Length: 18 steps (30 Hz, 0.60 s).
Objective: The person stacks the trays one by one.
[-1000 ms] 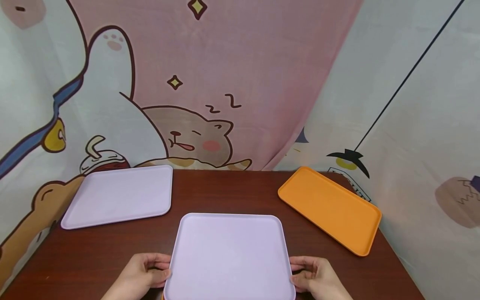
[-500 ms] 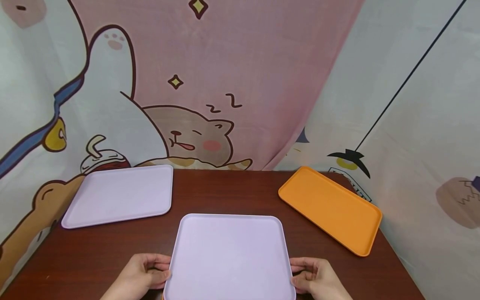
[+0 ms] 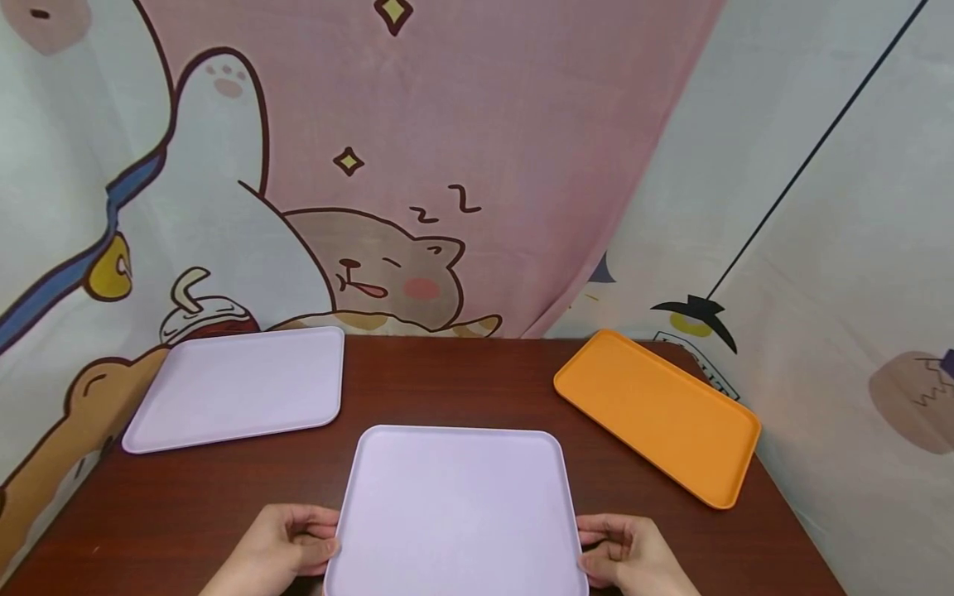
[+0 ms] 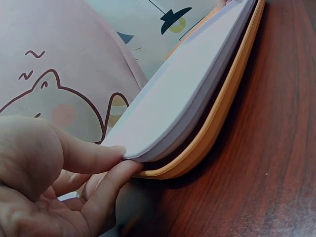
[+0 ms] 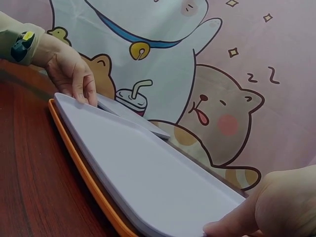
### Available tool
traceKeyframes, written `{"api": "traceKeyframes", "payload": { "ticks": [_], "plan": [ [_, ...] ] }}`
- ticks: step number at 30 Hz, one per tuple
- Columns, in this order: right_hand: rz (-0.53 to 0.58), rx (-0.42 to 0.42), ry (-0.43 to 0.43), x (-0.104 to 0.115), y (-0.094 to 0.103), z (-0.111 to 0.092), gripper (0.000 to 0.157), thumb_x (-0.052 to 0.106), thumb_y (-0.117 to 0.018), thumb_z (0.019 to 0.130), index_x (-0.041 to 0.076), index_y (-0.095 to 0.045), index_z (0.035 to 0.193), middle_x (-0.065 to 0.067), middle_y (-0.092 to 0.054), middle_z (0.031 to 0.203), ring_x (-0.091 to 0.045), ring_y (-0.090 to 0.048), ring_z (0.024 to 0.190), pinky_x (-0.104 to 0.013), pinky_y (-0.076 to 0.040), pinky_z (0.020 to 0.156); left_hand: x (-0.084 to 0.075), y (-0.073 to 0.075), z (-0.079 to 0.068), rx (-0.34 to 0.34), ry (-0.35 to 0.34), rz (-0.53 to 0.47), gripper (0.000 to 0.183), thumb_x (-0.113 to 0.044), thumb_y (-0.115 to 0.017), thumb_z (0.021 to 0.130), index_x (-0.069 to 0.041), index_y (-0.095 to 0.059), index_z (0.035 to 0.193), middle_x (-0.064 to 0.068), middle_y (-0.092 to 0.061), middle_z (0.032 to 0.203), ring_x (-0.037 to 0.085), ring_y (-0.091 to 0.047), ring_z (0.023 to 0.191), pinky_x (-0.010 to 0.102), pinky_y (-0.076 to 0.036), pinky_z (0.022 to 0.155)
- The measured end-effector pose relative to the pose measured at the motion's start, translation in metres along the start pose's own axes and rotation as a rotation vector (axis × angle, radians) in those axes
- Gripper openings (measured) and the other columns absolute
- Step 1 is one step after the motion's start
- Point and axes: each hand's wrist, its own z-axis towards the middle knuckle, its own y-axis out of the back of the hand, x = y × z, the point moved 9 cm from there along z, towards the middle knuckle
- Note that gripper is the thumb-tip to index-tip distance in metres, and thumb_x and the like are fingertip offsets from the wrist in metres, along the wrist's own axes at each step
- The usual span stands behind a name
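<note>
A lavender tray point(image 3: 455, 505) lies at the front middle in the head view, between the two hands. My left hand point(image 3: 277, 546) pinches its left rim, thumb on top and fingers at the underside, as the left wrist view shows. On the opposite side my right hand point(image 3: 629, 550) grips the right rim, with the thumb point(image 5: 232, 224) on the edge. Directly beneath it sits an orange tray point(image 4: 197, 153), with a narrow dark gap between the two in the left wrist view. From above, the lavender tray hides nearly all of this lower one.
Another lavender tray point(image 3: 238, 389) lies at the back left of the dark wooden table point(image 3: 447, 377). At the back right, a second orange tray point(image 3: 656, 418) lies at a slant near the table's edge. A printed cartoon curtain point(image 3: 477, 165) hangs behind.
</note>
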Motion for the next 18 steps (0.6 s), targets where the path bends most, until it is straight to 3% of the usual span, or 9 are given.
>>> {"api": "traceKeyframes", "payload": {
  "ticks": [18],
  "plan": [
    [0.004, 0.018, 0.021, 0.0027, -0.0037, -0.0020, 0.050, -0.012, -0.076, 0.088, -0.025, -0.054, 0.131, -0.014, -0.074, 0.108, -0.018, -0.071, 0.084, -0.031, -0.063, 0.072, -0.0039, -0.0007, -0.0010, -0.013, 0.006, 0.039, 0.034, 0.009, -0.070, 0.093, 0.026, -0.061, 0.122, 0.011, -0.071, 0.098, 0.022, -0.068, 0.094, 0.038, -0.065, 0.075]
  ]
}}
